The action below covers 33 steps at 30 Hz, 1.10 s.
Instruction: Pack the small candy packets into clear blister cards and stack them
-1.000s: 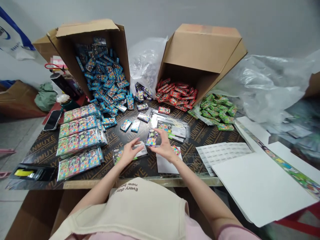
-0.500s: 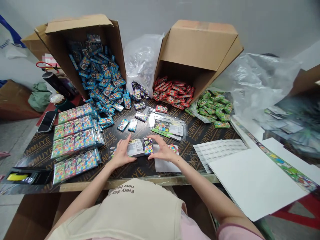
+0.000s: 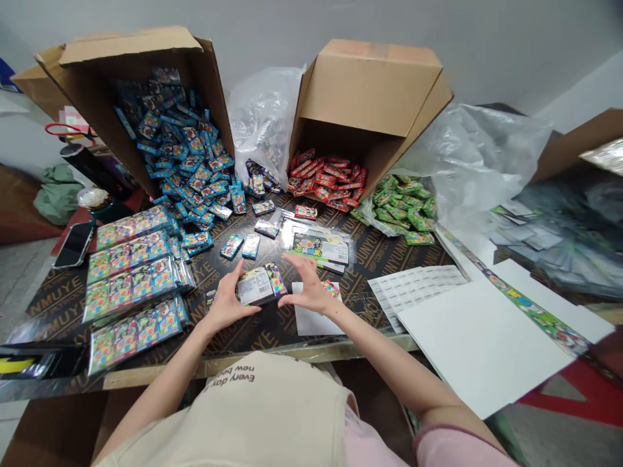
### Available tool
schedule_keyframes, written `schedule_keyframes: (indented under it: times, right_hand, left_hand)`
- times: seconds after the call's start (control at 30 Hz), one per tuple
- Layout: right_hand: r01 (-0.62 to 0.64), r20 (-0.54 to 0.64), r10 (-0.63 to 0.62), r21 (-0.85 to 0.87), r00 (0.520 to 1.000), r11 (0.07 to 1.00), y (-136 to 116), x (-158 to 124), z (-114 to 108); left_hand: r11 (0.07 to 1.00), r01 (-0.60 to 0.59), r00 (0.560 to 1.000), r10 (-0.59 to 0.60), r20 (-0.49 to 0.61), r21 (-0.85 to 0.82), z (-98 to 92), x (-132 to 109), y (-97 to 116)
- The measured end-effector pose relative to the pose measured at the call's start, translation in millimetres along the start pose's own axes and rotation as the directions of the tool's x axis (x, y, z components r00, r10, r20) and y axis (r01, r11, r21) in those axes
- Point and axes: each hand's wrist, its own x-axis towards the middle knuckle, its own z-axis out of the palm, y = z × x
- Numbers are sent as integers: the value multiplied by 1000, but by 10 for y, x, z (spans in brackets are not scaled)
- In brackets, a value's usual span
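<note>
My left hand (image 3: pixel 228 299) curves around the left end of a flat pack (image 3: pixel 256 288) with a pale barcoded panel, thumb along its near edge and fingers at its far corner. A purple candy box (image 3: pixel 277 280) sits against the pack's right end. Beside that box my right hand (image 3: pixel 309 288) is open, thumb and fingers spread and apart from it. Under my right hand lies a white sheet (image 3: pixel 316 318) with a small red box (image 3: pixel 331 288) on it. Loose blue boxes (image 3: pixel 232 246) and printed clear pouches (image 3: pixel 318 246) lie just beyond.
Filled packs (image 3: pixel 131 272) are stacked at the left, near a tape dispenser (image 3: pixel 43 360) and a phone (image 3: pixel 74 245). Behind stand cartons of blue boxes (image 3: pixel 195 149) and red boxes (image 3: pixel 331 176). Green boxes (image 3: pixel 406 204), label sheets (image 3: pixel 418 285) and white boards (image 3: pixel 481 344) occupy the right.
The purple box has tilted and now sits closer against the barcoded pack. My right hand has drawn slightly off it, fingers spread. The whole view has shifted toward the right.
</note>
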Motion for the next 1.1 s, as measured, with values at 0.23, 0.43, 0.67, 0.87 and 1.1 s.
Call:
schedule_keyframes:
  times: [0.23, 0.43, 0.67, 0.87, 1.1]
  right_hand:
    - [95, 150, -97, 21, 984, 995, -3, 280, -93]
    - [319, 256, -279, -127, 925, 939, 85, 812, -34]
    - [-624, -359, 513, -377, 780, 684, 1278, 1462, -248]
    - [-491, -269, 412, -415, 871, 766, 1420, 1522, -255]
    - [-340, 21, 342, -60, 939, 938, 919, 1335, 33]
  left_hand:
    - [995, 39, 998, -35, -47, 87, 28, 3, -42]
    - [989, 77, 986, -57, -157, 123, 44, 31, -13]
    - [837, -54, 956, -115, 270, 545, 89, 60, 63]
    - [783, -236, 891, -62, 450, 576, 271, 261, 215]
    - [776, -257, 902, -22, 432, 576, 251, 270, 206]
